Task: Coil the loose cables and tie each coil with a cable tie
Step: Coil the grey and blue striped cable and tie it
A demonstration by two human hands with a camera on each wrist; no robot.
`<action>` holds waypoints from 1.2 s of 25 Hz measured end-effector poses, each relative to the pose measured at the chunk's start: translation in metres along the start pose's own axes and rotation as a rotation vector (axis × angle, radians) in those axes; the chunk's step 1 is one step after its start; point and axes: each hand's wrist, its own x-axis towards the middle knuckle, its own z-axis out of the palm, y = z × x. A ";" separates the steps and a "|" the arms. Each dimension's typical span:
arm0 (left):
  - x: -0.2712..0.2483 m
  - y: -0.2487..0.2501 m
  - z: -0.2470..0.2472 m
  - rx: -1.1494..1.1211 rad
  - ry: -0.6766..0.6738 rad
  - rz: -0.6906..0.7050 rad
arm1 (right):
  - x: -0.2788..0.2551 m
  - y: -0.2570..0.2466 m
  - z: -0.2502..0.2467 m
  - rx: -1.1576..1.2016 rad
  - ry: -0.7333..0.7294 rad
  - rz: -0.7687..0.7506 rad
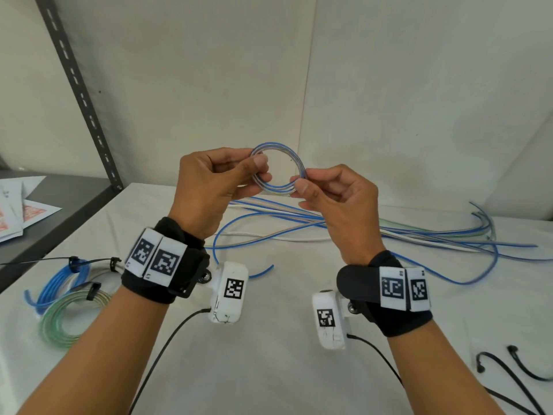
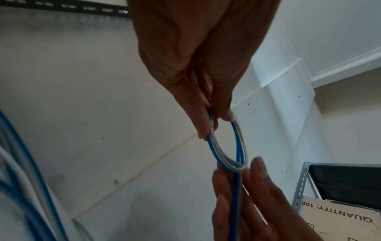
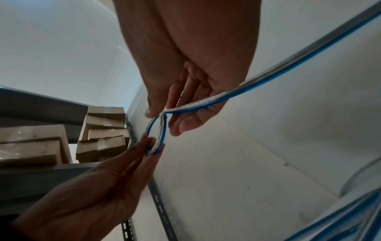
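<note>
Counter [image 1: 284, 339] draped in white cloth stands against a pale wall, a grey slotted shelf post [image 1: 78, 88] at your left. You hold a small round coil of blue-and-clear cable [image 1: 278, 168] upright above it, its open face toward you; your left hand [image 1: 218, 187] pinches its left side, your right hand [image 1: 335, 202] its lower right. Loose blue and white cables [image 1: 389, 232] sprawl sideways beneath.

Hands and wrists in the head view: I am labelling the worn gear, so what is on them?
Both hands, left hand and right hand, are bare, forearms unsleeved. Each wrist wears a black strap with two white square-code tags, plus a white camera box bearing another code tag and trailing a thin black cable.
</note>
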 end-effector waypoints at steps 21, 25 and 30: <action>-0.005 -0.008 0.000 0.464 -0.492 -0.141 | 0.007 -0.004 -0.024 -0.423 -0.380 -0.052; -0.005 -0.006 -0.006 0.469 -0.602 -0.246 | 0.004 -0.005 -0.019 -0.451 -0.387 -0.084; -0.007 -0.009 0.006 0.189 -0.556 -0.369 | 0.004 -0.005 -0.015 -0.412 -0.301 -0.128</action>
